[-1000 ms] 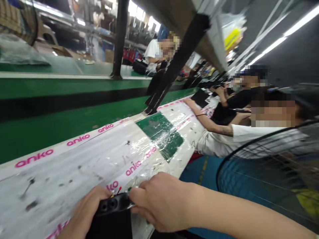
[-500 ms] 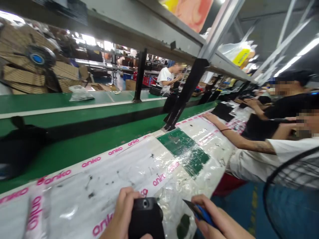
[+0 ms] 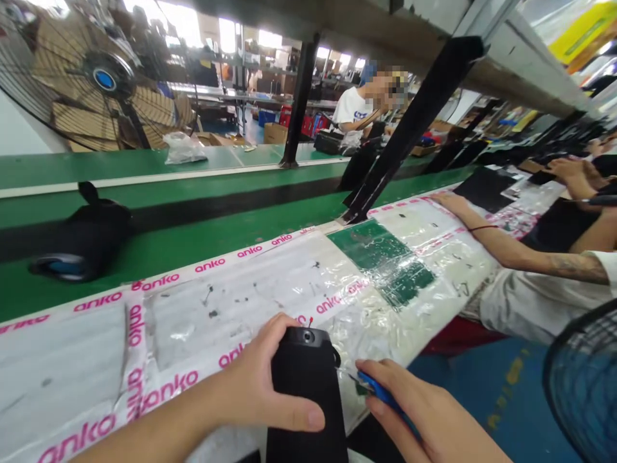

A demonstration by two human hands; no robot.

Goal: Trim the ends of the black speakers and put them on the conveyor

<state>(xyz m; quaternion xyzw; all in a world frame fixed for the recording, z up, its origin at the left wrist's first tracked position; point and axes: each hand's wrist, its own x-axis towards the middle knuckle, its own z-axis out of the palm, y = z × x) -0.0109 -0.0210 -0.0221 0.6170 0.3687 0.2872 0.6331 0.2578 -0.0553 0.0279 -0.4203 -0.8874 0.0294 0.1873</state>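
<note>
A: What's the biggest thing there?
B: The green belt [image 3: 231, 225], running along behind the white table [image 3: 270, 276], which is covered in shiny film with pink "anko" lettering.

A: Any containers?
B: I count 2. A black pouch [image 3: 99, 225] lies on its side on the belt, its near end blue inside; it's blurred, so I can't tell what it holds. A crumpled clear bag [image 3: 184, 148] sits on the far bench [image 3: 87, 170], contents too small to read.

A: And the case?
B: The case [image 3: 306, 379] is long, blocky and matt black, low in the middle of the view, over the table's near side. Its lower end runs out of frame.

A: How is it held?
B: The left hand [image 3: 255, 386] clasps it from the left, thumb flat across its face, fingers round the upper left edge. The right hand [image 3: 429, 411] pinches a blue cutter [image 3: 385, 395] between thumb and fingers, the blade pointing at the case's right edge. I can't tell if they touch.

A: Smaller details?
B: A black loop [image 3: 336, 355] on that edge, 1 round hole [image 3: 307, 335] in the smooth end and, just beyond, a tiny red tip [image 3: 311, 319].
</note>
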